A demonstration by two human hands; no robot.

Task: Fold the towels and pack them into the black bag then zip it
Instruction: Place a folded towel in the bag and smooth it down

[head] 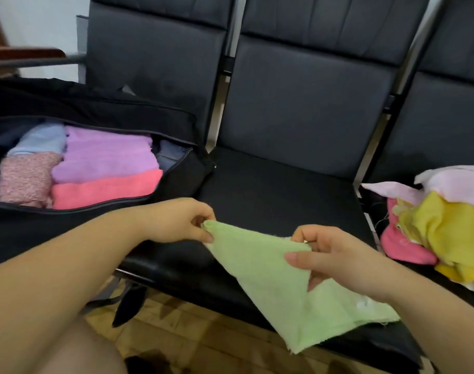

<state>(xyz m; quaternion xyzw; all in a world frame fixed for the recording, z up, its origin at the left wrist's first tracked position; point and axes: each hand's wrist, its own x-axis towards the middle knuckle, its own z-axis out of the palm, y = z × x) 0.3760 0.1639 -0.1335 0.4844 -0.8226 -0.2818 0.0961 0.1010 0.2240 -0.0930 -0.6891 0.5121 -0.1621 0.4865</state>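
- Left hand [187, 222]: pinching one corner of green towel [284, 290], near centre, over middle seat [279, 184].
- Right hand [335, 260]: pinching towel's top edge further right; rest of cloth hanging down near.
- Black bag [176, 179]: left seat, unzipped; folded purple towels [109, 157], pink towel [103, 188], speckled towel [25, 178], blue towel [41, 139] inside.
- Loose towel pile [443, 225]: right seat.
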